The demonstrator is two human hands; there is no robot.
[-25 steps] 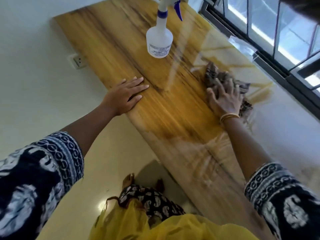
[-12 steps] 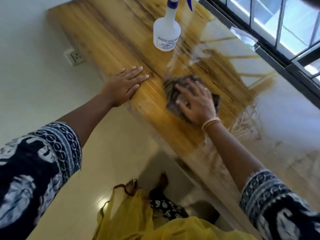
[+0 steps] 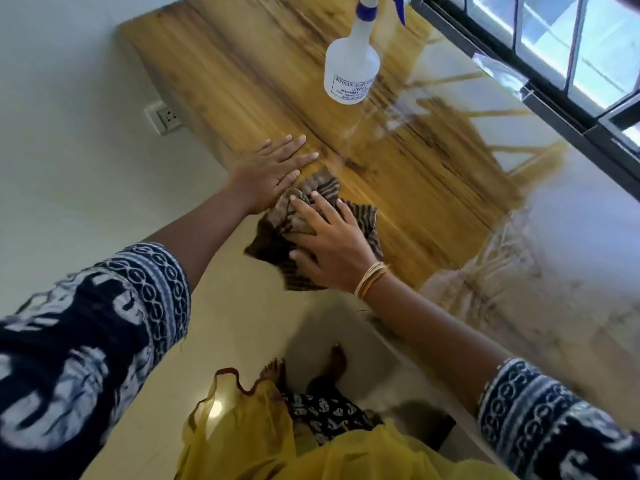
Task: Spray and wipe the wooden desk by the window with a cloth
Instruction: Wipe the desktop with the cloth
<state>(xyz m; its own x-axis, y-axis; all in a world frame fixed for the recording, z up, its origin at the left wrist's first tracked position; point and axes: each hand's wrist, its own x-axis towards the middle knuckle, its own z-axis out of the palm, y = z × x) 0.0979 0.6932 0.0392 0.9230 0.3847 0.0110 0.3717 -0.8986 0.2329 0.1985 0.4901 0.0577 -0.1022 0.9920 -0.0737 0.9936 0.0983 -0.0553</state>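
Starting on the left there's a plain pale wall with a white wall socket (image 3: 165, 116) set into it, just beside the desk's near edge. The patterned sleeve (image 3: 104, 317) on that side is dark navy with white chain-like bands, looks like printed cotton.

The left hand (image 3: 273, 171) lies flat, palm down, fingers spread out and straight, resting on the wooden desk (image 3: 242, 74) right at its edge. It isn't gripping anything, though its little-finger side is touching the cloth.

The cloth (image 3: 304, 233) is a crumpled brown rag with darker stripes, soft and bunched up, lying at the desk's near edge with one corner hanging off past it. The right hand (image 3: 332, 247) is pressed down on top of it, fingers splayed wide, palm flat on the fabric, more pushing than clutching. There's a stack of thin gold bangles (image 3: 371, 280) at that wrist.

Further back stands a spray bottle (image 3: 351, 69), translucent white plastic, rounded body, long neck, blue collar and trigger, printed label on the front. It sits upright on the desk, well apart from both hands.

The desktop itself is a glossy, streaky yellow-brown wood grain, shiny enough to mirror the window (image 3: 554, 46) on the right, which has dark metal frames. Below, glossy cream floor tiles and bare feet (image 3: 304, 372).
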